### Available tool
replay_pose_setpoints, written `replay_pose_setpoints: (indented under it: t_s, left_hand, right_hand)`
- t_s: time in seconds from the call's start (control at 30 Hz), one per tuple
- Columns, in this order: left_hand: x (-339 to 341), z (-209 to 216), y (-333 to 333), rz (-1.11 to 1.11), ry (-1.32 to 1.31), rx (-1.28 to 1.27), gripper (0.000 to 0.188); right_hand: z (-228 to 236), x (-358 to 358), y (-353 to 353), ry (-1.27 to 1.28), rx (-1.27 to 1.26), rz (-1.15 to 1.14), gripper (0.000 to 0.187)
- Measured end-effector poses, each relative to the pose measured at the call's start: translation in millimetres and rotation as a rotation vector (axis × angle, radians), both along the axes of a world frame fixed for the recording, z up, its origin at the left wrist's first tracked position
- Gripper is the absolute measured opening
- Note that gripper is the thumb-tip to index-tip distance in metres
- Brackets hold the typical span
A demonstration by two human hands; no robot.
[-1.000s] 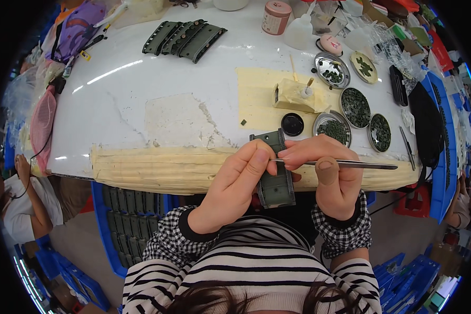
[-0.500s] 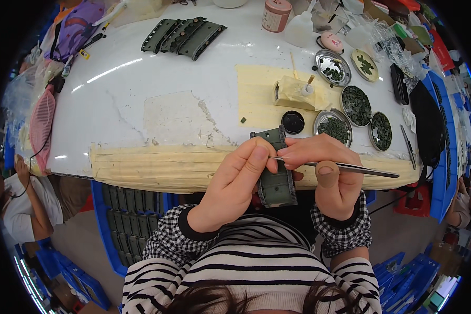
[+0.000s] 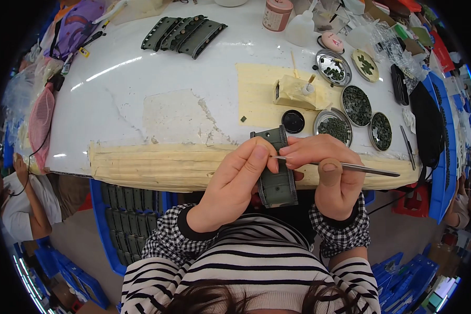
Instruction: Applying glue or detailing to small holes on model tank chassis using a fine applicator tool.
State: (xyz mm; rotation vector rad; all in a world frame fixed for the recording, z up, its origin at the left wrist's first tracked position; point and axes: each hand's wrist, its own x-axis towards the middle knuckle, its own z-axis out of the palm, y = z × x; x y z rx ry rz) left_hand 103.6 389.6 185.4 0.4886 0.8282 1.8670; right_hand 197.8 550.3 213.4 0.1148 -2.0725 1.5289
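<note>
A dark green, slightly curved ribbed plastic piece [image 3: 277, 187] is held upright over the table's near edge. My left hand [image 3: 239, 175] is closed at its left side, thumb and forefinger pinched near its middle. In my right hand [image 3: 334, 170] are slim metal tweezers [image 3: 369, 169], tips pointing left and touching close to my left fingertips. My right forefinger rests along the piece's right edge. Whatever lies at the tips is too small to make out. Right of the piece stand a round dish of small green parts [image 3: 334, 128] and a black round lid [image 3: 293, 121].
More dishes of green parts [image 3: 356, 106] stand on the right, near a tape-covered block [image 3: 298, 93]. Several similar green pieces [image 3: 184, 36] lie at the back. Beige tape [image 3: 152, 168] pads the near edge. A blue crate [image 3: 105, 225] of green pieces sits below left.
Almost nothing differs. The tweezers' rear end and my right hand have shifted very slightly; the grip on the green piece stays the same.
</note>
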Motion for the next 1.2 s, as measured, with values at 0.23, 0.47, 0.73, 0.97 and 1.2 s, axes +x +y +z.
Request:
replay_pose_setpoints:
  t_s: [0.23,0.47,0.73,0.97,1.2]
  left_hand:
    - [-6,23,-10,0.221,-0.075,-0.095,0.07]
    - [-10,13,-20,0.283,-0.389,-0.032,0.051]
    - [-7,14,-22,0.367,-0.36,-0.023,0.036]
    - [-9,22,-18,0.432,-0.322,-0.086,0.042]
    - [-13,18,-15,0.44,-0.345,-0.112,0.048]
  right_hand:
    - [-10,-1,17,-0.122,0.088,-0.34,0.025]
    - [-23,-9,19,-0.157,0.374,-0.416,0.014]
    - [-25,-10,17,-0.167,0.329,-0.421,0.014]
    - [-24,-7,17,-0.136,0.313,-0.433,0.015]
    - [9,9,3,0.032,0.3,-0.166,0.018]
